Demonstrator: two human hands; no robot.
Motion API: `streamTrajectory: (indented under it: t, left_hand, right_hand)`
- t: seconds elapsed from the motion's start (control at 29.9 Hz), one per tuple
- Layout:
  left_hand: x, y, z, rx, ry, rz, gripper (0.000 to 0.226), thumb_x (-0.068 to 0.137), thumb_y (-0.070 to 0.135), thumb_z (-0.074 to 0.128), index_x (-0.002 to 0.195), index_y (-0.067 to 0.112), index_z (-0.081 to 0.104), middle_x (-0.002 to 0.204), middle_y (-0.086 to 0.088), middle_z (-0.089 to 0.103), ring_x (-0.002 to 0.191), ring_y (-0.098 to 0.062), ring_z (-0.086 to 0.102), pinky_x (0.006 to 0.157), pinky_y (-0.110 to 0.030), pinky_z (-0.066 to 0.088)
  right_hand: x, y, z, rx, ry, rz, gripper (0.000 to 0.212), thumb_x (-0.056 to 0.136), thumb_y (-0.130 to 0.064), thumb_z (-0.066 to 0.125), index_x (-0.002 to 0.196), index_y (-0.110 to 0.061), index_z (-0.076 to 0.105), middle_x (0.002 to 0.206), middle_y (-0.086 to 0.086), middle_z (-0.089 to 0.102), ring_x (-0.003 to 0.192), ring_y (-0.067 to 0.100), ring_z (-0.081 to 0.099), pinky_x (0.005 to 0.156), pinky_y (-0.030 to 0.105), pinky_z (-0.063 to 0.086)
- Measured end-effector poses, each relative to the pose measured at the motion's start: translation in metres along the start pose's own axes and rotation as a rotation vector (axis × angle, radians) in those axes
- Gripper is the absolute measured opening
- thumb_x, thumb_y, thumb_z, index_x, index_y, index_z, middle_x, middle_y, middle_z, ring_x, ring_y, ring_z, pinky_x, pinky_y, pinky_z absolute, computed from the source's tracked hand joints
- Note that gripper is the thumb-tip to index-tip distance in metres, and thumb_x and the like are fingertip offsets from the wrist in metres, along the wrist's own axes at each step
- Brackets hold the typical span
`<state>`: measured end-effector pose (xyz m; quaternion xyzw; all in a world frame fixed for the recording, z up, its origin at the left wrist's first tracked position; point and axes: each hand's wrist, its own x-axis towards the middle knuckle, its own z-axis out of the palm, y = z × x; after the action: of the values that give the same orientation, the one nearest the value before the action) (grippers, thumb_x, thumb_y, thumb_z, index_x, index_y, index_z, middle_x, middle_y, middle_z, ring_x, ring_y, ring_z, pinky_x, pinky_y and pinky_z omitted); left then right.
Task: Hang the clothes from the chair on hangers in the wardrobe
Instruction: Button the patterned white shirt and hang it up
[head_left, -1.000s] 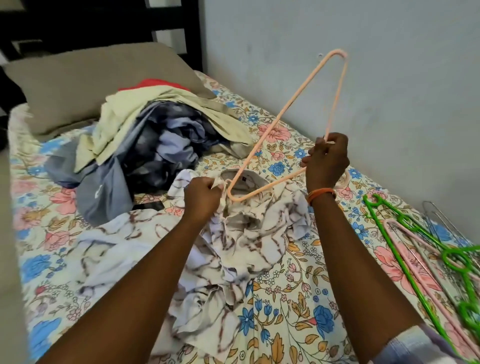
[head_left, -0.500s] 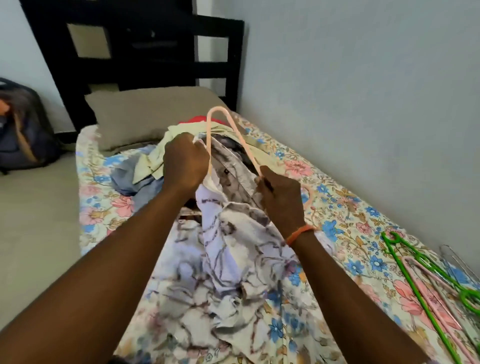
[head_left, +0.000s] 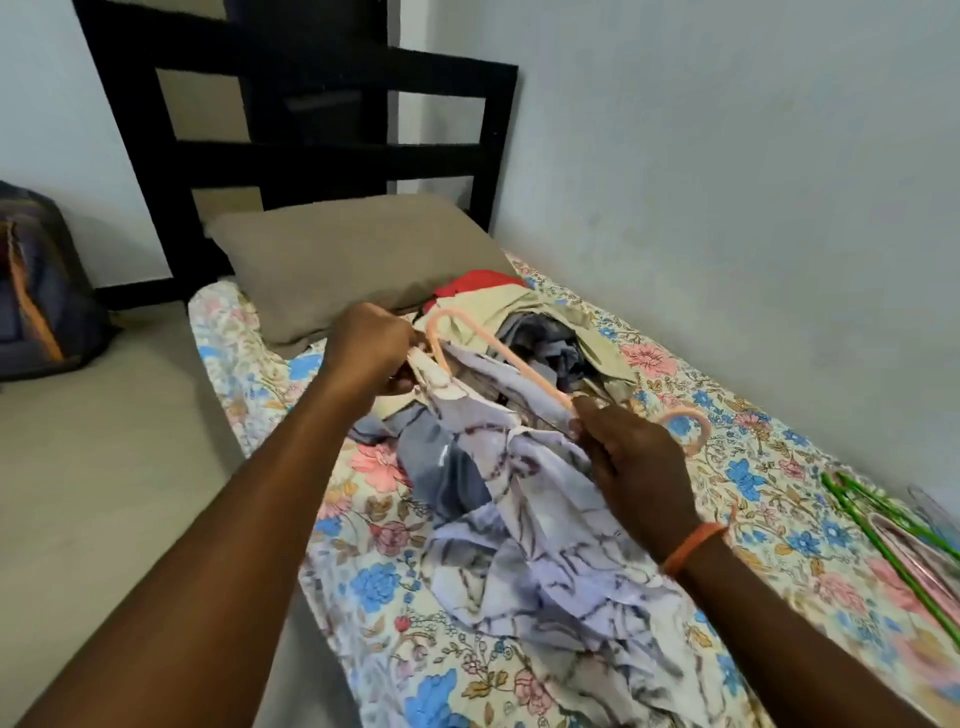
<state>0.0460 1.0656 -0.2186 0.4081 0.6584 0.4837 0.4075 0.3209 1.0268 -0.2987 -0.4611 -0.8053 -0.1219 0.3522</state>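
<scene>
**Seating the shirt shoulder on the hanger**

Left hand (head_left: 371, 349) pinches the patterned shirt (head_left: 524, 499) fabric at one end of the peach hanger (head_left: 524, 371); right hand (head_left: 631, 462), fingers curled, grips the hanger near its hook. Shirt is lifted over the bed (head_left: 374, 587), its lower part trailing on the sheet. Judgement: draw the fabric fully over the hanger end, keep the hanger steady, then do the other shoulder. Clothes pile (head_left: 550, 332) waits behind.
</scene>
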Motion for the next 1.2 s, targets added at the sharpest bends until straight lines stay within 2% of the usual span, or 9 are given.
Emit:
streamTrajectory:
  t: [0.13, 0.3, 0.5, 0.6, 0.67, 0.77, 0.9, 1.04, 1.2]
  left_hand:
    - [-0.025, 0.1, -0.024, 0.523, 0.131, 0.276, 0.03, 0.083, 0.012, 0.056, 0.056, 0.008, 0.045, 0.064, -0.017, 0.056, 0.064, -0.035, 0.053, 0.055, -0.034, 0.038]
    - [-0.072, 0.251, -0.009, 0.964, -0.181, 0.674, 0.017, 0.092, 0.026, 0.053, 0.087, 0.014, 0.064, 0.096, -0.011, 0.067, 0.093, -0.034, 0.062, 0.068, -0.035, 0.042]
    - [-0.155, 0.381, -0.001, 0.795, -0.538, 0.817, 0.019, 0.089, 0.028, 0.048, 0.09, 0.02, 0.066, 0.093, -0.006, 0.069, 0.088, -0.028, 0.06, 0.07, -0.037, 0.047]
    - [-0.171, 0.417, -0.016, 0.793, -0.551, 0.927, 0.016, 0.094, 0.029, 0.053, 0.097, 0.022, 0.066, 0.092, -0.003, 0.068, 0.089, -0.025, 0.06, 0.07, -0.035, 0.046]
    - [-0.172, 0.432, -0.03, 0.684, -0.59, 0.943, 0.016, 0.095, 0.027, 0.056, 0.101, 0.021, 0.069, 0.083, 0.004, 0.066, 0.082, -0.017, 0.061, 0.064, -0.027, 0.04]
    - [-0.178, 0.452, -0.046, 0.494, -0.636, 0.972, 0.018, 0.096, 0.022, 0.055, 0.103, 0.02, 0.072, 0.071, 0.018, 0.057, 0.067, 0.0, 0.056, 0.06, -0.015, 0.036]
    - [-0.196, 0.48, -0.061, 0.332, -0.761, 1.055, 0.02, 0.096, 0.018, 0.055, 0.091, 0.018, 0.074, 0.068, 0.005, 0.066, 0.064, -0.01, 0.059, 0.058, -0.029, 0.044]
    - [-0.207, 0.491, -0.076, 0.253, -0.936, 1.114, 0.019, 0.097, 0.018, 0.057, 0.087, 0.02, 0.073, 0.063, 0.003, 0.062, 0.056, -0.008, 0.053, 0.054, -0.02, 0.038]
    - [-0.236, 0.457, -0.07, -0.004, -0.887, 1.148, 0.018, 0.095, 0.034, 0.063, 0.109, 0.023, 0.063, 0.079, 0.01, 0.06, 0.068, -0.006, 0.057, 0.059, -0.014, 0.041]
  right_hand:
    - [0.046, -0.048, -0.062, -0.121, -0.158, 0.017, 0.037, 0.072, 0.003, 0.078, 0.104, -0.015, 0.071, 0.066, 0.0, 0.062, 0.051, 0.027, 0.06, 0.064, 0.037, 0.041]
    - [0.135, -0.082, -0.182, -0.202, -0.41, 0.16, 0.044, 0.049, -0.007, 0.09, 0.082, -0.029, 0.072, 0.05, -0.005, 0.051, 0.041, 0.018, 0.053, 0.055, 0.03, 0.033]
    - [0.235, -0.101, -0.313, -0.142, -0.287, 0.256, 0.019, 0.07, -0.01, 0.067, 0.061, -0.025, 0.06, 0.047, -0.001, 0.055, 0.046, 0.021, 0.057, 0.075, 0.051, 0.048]
    - [0.258, -0.105, -0.357, -0.176, -0.281, 0.251, 0.019, 0.067, -0.015, 0.085, 0.071, -0.027, 0.07, 0.049, 0.003, 0.059, 0.043, 0.025, 0.057, 0.042, 0.03, 0.042]
    - [0.268, -0.111, -0.385, -0.207, -0.216, 0.283, 0.009, 0.074, -0.021, 0.077, 0.083, -0.023, 0.075, 0.057, 0.004, 0.064, 0.049, 0.03, 0.062, 0.038, 0.031, 0.042]
    - [0.283, -0.122, -0.429, -0.221, -0.111, 0.291, 0.019, 0.081, -0.022, 0.066, 0.099, -0.021, 0.075, 0.072, 0.007, 0.072, 0.063, 0.032, 0.068, 0.049, 0.039, 0.052]
    - [0.287, -0.157, -0.473, -0.446, -0.053, 0.344, 0.02, 0.085, -0.019, 0.069, 0.104, -0.022, 0.07, 0.08, 0.001, 0.074, 0.07, 0.027, 0.07, 0.088, 0.059, 0.05]
    - [0.263, -0.198, -0.501, -0.429, -0.019, 0.429, 0.011, 0.086, -0.016, 0.07, 0.095, -0.01, 0.069, 0.078, 0.008, 0.071, 0.067, 0.033, 0.068, 0.056, 0.042, 0.054]
    - [0.241, -0.242, -0.557, -0.555, 0.012, 0.486, 0.013, 0.088, -0.019, 0.068, 0.094, -0.008, 0.072, 0.08, 0.01, 0.072, 0.07, 0.031, 0.069, 0.057, 0.042, 0.055]
